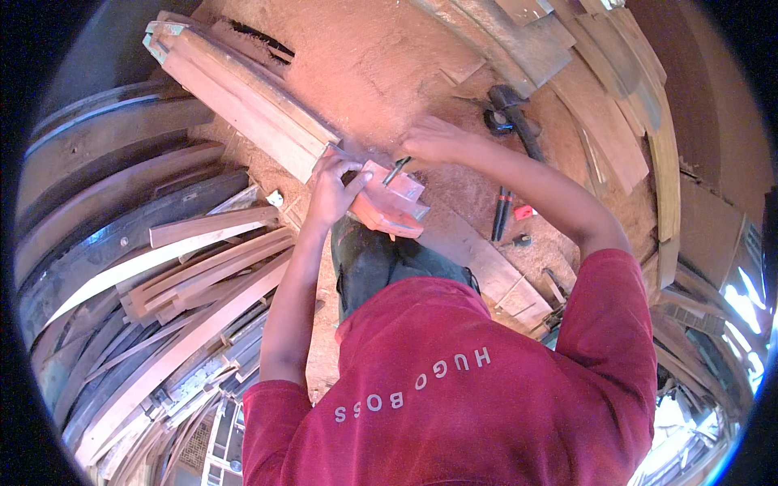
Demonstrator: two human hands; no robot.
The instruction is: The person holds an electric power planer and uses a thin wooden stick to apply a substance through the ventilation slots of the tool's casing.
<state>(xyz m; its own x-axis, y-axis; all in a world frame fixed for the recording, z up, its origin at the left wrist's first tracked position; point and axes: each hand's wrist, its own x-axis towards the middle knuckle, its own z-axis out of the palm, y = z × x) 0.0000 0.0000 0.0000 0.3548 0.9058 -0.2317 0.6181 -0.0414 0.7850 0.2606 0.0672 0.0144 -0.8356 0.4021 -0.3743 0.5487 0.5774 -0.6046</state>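
My left hand (pixel 331 188) is closed on the end of a notched, reddish wooden piece (pixel 381 212), its thumb lying along the top. Stepped cuts show on the right side of this piece, which sits over my lap. Just above it, my right hand (pixel 433 140) is a fist around a slim tool with a short metal shaft (pixel 395 171), apparently a chisel. The shaft slants down toward the notched wood; whether the tip touches it I cannot tell. Fingers hide the tool's handle.
A long timber beam (pixel 243 105) runs to the upper left. Right of my forearm lie a dark hammer (pixel 512 109), a black rod with a red band (pixel 502 215) and a small red block (pixel 523 211). Stacked planks (pixel 203 283) line the left; more boards (pixel 604 113) curve along the right. Sawdust covers the ground.
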